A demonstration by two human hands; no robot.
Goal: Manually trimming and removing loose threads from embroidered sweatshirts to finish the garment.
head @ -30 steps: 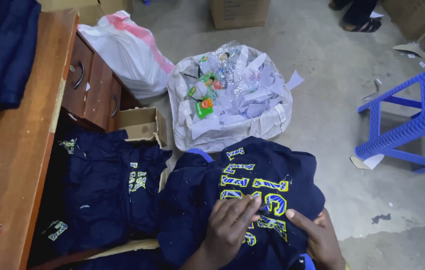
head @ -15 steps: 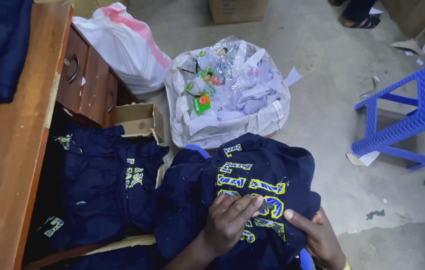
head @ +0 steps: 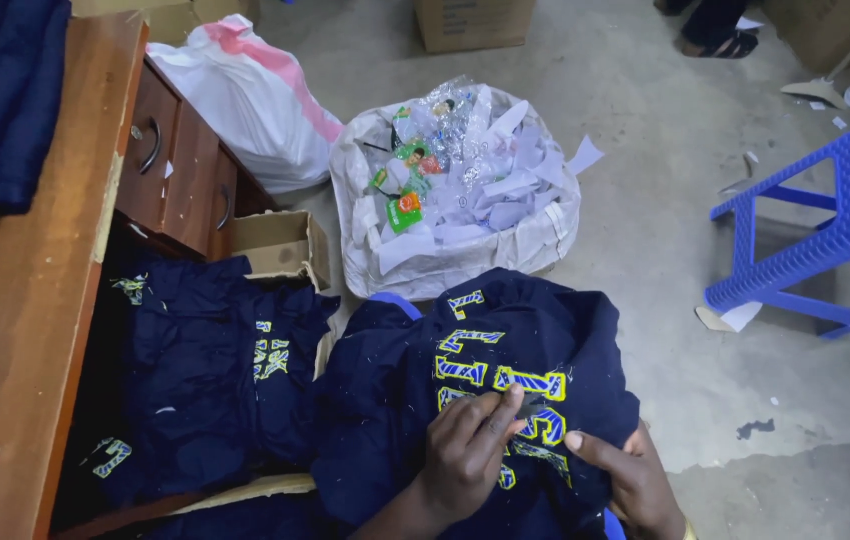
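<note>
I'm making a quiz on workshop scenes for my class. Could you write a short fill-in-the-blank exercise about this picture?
1. Both hands, the left hand and the right hand, rest on a navy ____ with yellow lettering.
2. The plastic stool on the floor is ____ in colour.
3. The white sack is filled with scraps of ____.
4. The desk is made of ____.

Missing words: garment; blue; paper; wood

Navy garment with yellow-and-blue striped letters — blue stool, white sack.
</note>
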